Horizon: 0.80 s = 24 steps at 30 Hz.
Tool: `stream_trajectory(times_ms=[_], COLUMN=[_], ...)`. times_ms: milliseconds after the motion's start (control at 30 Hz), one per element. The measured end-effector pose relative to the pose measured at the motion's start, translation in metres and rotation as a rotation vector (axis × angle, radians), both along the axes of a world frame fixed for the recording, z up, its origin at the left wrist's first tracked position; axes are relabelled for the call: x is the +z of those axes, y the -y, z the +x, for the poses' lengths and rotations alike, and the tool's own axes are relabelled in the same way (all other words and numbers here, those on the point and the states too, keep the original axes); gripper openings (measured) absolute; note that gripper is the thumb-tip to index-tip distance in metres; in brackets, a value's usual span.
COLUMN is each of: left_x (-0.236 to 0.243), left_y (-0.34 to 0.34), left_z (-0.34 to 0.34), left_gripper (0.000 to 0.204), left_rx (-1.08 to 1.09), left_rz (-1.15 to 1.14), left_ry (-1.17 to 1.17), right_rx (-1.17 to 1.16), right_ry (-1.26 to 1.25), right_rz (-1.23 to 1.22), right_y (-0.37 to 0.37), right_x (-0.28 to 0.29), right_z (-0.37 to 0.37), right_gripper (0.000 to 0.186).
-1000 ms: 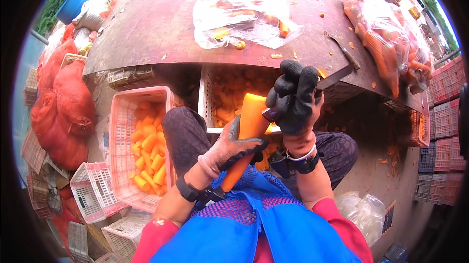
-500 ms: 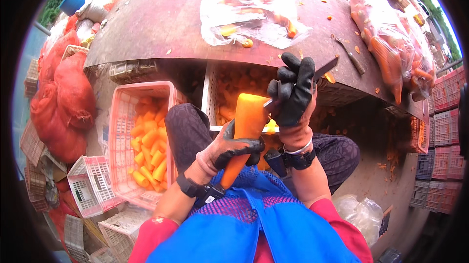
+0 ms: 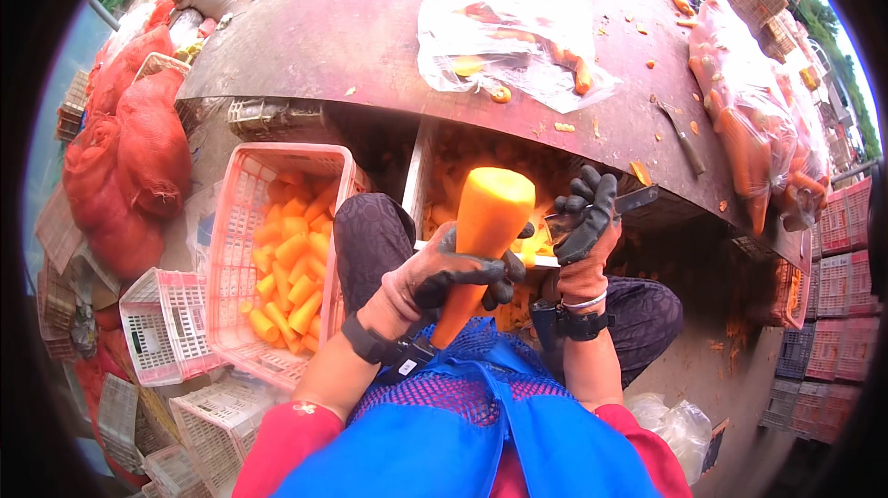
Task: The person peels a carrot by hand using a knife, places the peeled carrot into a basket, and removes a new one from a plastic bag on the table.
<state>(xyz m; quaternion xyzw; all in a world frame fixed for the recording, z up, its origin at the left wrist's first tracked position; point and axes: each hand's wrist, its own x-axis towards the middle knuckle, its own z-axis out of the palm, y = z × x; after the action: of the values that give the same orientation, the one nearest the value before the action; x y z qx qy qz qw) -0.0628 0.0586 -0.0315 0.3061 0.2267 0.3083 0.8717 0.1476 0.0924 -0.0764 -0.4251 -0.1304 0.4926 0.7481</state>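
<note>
A thick orange carrot (image 3: 495,211) stands tilted in front of me, its broad cut end up and its tip towards my lap. My left hand (image 3: 462,271), in a black-palmed glove, is closed around its middle. To the right, my gloved right hand (image 3: 587,221) grips a knife (image 3: 638,197), whose flat dark metal sticks out on the hand's right side. The fingers hide much of this tool. A small gap separates the right hand from the carrot. Below and behind the hands is a white-rimmed crate (image 3: 421,165) holding orange pieces.
At my left, a pink crate (image 3: 222,267) holds many trimmed carrot pieces. Ahead, the reddish tabletop (image 3: 305,45) bears clear bags of carrots (image 3: 735,119) and another knife (image 3: 680,140). Red sacks (image 3: 153,156) lie far left; stacked crates (image 3: 837,285) stand right.
My right hand has drawn away from the carrot, moving right and lower with the knife. The carrot has shifted slightly right, still in my left hand. The whole view has shifted a little.
</note>
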Motion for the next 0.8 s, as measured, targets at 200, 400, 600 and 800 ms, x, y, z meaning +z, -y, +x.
stream_trajectory(times_ms=[200, 400, 600, 800], left_x=[-0.024, -0.022, -0.037, -0.031], left_y=[0.007, 0.004, 0.012, 0.011], left_z=[0.009, 0.020, 0.014, 0.018], left_gripper=[0.041, 0.037, 0.047, 0.052], left_rx=[0.095, 0.090, 0.183, 0.238], left_rz=[0.079, 0.015, 0.068, 0.490], left_ry=[-0.036, -0.176, -0.347, -0.731], right_rx=[-0.042, 0.143, 0.067, 0.234], right_ry=[0.017, 0.020, 0.039, -0.003], right_rz=[0.089, 0.311, 0.239, 0.187], right_y=[0.003, 0.011, -0.041, 0.003], right_x=[0.029, 0.059, 0.025, 0.038], right_z=[0.001, -0.033, -0.011, -0.032], right_gripper=[0.040, 0.042, 0.034, 0.041])
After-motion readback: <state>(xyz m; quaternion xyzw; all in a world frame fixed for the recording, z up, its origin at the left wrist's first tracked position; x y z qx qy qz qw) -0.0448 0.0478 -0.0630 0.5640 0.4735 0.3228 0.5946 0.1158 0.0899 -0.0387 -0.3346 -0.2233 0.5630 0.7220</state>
